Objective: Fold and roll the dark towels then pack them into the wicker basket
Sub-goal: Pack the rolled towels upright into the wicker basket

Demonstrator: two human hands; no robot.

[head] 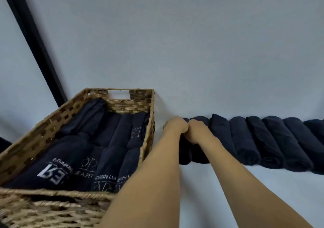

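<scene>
- basket (147, 140): sits just left of the fingers, its right wall close beside the left wrist. Long side runs away from the person, same way as the rolls.
- packed rolls (73, 154): a layer of dark towels already lies in the basket, printed logos facing up. Looks like there's room on top, so I'd guess the next ones go in as a second layer.
- left hand (175, 126): reaches out to the far end of the end roll (185, 155), knuckles bent over it. It looks like a grip, but the fingertips are hidden behind the hand.
- right hand (198, 131): touches the left hand, knuckle to knuckle, curled the same way over the far end of the second roll (199, 156). Fingertips are hidden here too.
- both rolls run lengthwise under the forearms, near ends pointing back at the person. The move is basically a lift and a short swing left over the basket wall. The left hand is nearer the basket, so it probably leads.
- row (273, 140): more rolls lie side by side off to the right of the fingers, each touching the next, tilted a bit, running out of frame.
- surface (263, 201): pale and plain, carrying the basket and the row.
- room: a dark post (29, 35) slants up far left, and the pale wall (175, 43) stands right behind the rolls' far ends, so there's not much space past the fingers.
</scene>
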